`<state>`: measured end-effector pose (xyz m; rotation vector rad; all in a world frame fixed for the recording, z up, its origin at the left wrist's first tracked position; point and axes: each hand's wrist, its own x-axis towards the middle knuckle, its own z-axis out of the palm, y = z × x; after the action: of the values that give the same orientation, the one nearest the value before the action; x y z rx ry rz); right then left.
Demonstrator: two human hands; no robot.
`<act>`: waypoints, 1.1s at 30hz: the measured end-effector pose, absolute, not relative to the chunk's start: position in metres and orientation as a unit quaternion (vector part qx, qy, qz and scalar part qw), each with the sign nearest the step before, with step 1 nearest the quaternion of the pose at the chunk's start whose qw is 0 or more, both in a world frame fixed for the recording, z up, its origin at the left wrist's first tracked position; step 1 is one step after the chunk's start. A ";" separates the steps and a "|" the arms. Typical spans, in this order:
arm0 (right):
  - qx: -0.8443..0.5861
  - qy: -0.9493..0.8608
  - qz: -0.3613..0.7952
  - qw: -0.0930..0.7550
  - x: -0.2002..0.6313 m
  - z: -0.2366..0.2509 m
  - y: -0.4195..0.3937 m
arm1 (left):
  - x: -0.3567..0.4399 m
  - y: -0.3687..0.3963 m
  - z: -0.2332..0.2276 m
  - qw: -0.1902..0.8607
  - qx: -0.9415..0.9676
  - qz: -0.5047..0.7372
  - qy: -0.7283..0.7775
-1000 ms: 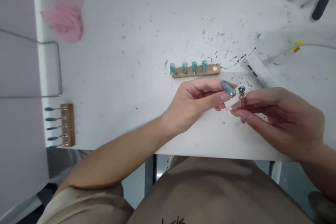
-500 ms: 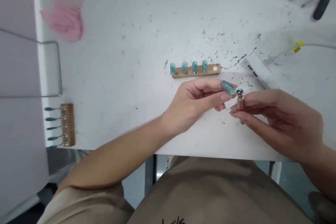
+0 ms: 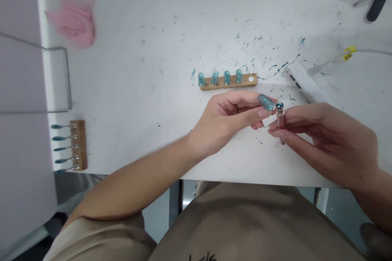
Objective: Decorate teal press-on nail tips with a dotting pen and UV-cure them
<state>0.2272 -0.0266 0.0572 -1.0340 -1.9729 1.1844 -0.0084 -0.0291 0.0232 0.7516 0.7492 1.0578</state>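
Note:
A teal marbled false nail [image 3: 266, 102] is pinched between the thumb and fingers of my left hand [image 3: 219, 124]. My right hand [image 3: 333, 142] grips a slim pink pen-like tool [image 3: 280, 119] upright in its fingertips. The tool's round silver head has a shiny blue-green top and sits right beside the nail's end; whether they touch I cannot tell. Just beyond my left hand, a wooden display strip [image 3: 228, 82] carries several similar teal nails [image 3: 227, 78] in a row, with a bare white dot at its right end.
Teal smears mark the white table [image 3: 137, 89]. A white box with slots [image 3: 306, 81] and a cable is to the right. Another wooden holder [image 3: 79, 145] with nails on stems stands at left, near a metal wire frame [image 3: 67, 79]. A pink cloth-like piece [image 3: 75, 24] lies far left.

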 end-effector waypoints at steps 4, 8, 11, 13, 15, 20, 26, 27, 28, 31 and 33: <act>-0.379 -0.767 0.421 0.303 0.228 0.056 -0.027 | -0.009 -0.029 0.023 0.738 0.334 0.482 0.334; -0.376 -0.793 0.379 0.294 0.231 0.053 -0.028 | -0.009 -0.029 0.022 0.740 0.332 0.481 0.332; -0.375 -0.806 0.355 0.288 0.232 0.053 -0.029 | -0.009 -0.029 0.023 0.739 0.331 0.479 0.339; -0.374 -0.808 0.354 0.287 0.233 0.054 -0.028 | -0.009 -0.029 0.023 0.738 0.333 0.479 0.339; -0.377 -0.801 0.363 0.290 0.232 0.055 -0.028 | -0.008 -0.028 0.023 0.738 0.336 0.484 0.330; -0.383 -0.788 0.377 0.299 0.230 0.052 -0.029 | -0.007 -0.028 0.022 0.745 0.331 0.487 0.313; -0.368 -0.804 0.358 0.300 0.230 0.054 -0.028 | -0.008 -0.028 0.025 0.745 0.327 0.481 0.326; -0.366 -0.808 0.352 0.299 0.230 0.054 -0.028 | -0.008 -0.028 0.025 0.745 0.328 0.480 0.328; -0.363 -0.813 0.345 0.298 0.230 0.055 -0.027 | -0.009 -0.028 0.025 0.744 0.329 0.479 0.329; -0.350 -0.828 0.328 0.289 0.229 0.055 -0.025 | -0.009 -0.028 0.025 0.741 0.333 0.479 0.331; -0.344 -0.833 0.324 0.286 0.229 0.055 -0.025 | -0.009 -0.028 0.024 0.741 0.336 0.481 0.326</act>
<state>0.2287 -0.0250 0.0552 -0.9207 -2.2284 0.8673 -0.0087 -0.0281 0.0242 0.7375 0.7159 1.0551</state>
